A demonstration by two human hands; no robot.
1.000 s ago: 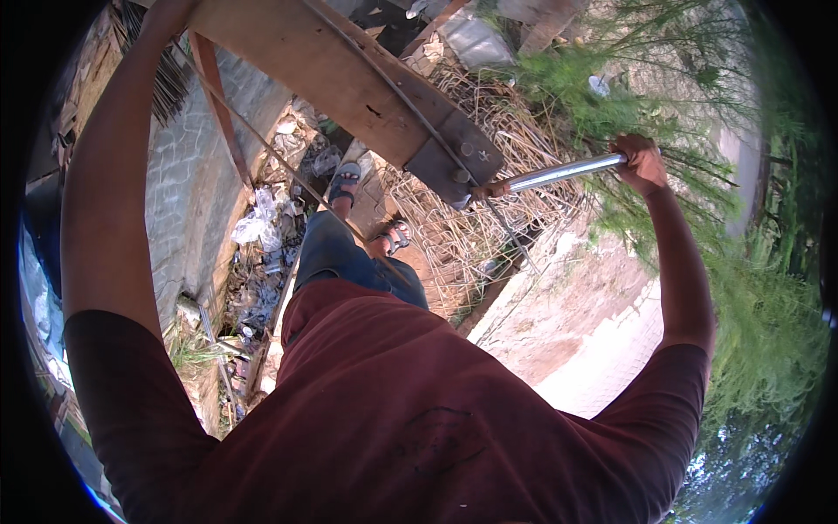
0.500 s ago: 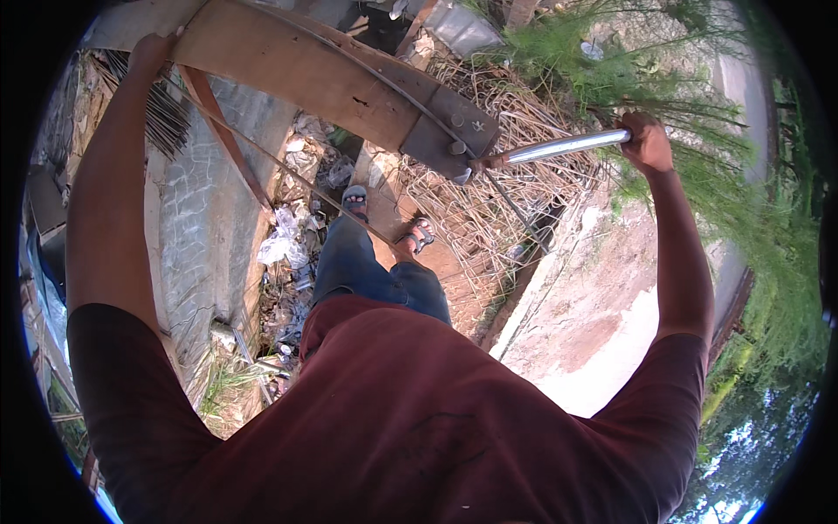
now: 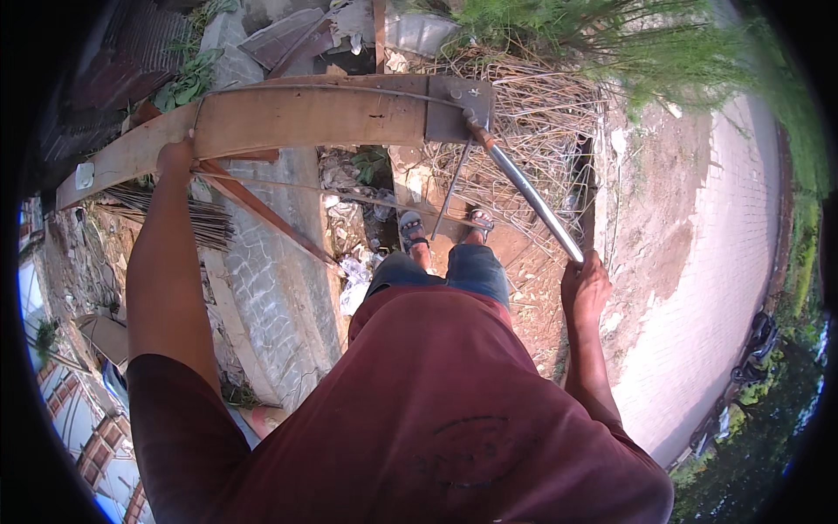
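Head view shows a long silver lever (image 3: 532,196) at the right end of the wooden board (image 3: 305,118), where its brown head sits on the dark metal plate (image 3: 445,127). The long axis of the lever goes slantwise, from this plate down past the near right corner of the board, toward the person's right side. The right hand (image 3: 587,284) is much nearer to it and holds its lower end, the fingers closed around the tube. The left hand (image 3: 176,155) is well apart from it, at the near edge of the board, toward the left end. Its fingers look curled, but I cannot tell if they grip the board, a rod or both. A thin metal rod (image 3: 449,194) sticks out from beside the lever head, beyond the near edge, and points down toward the feet (image 3: 419,249). Past the right edge of the board lies a pile of thin brown rods (image 3: 524,96).
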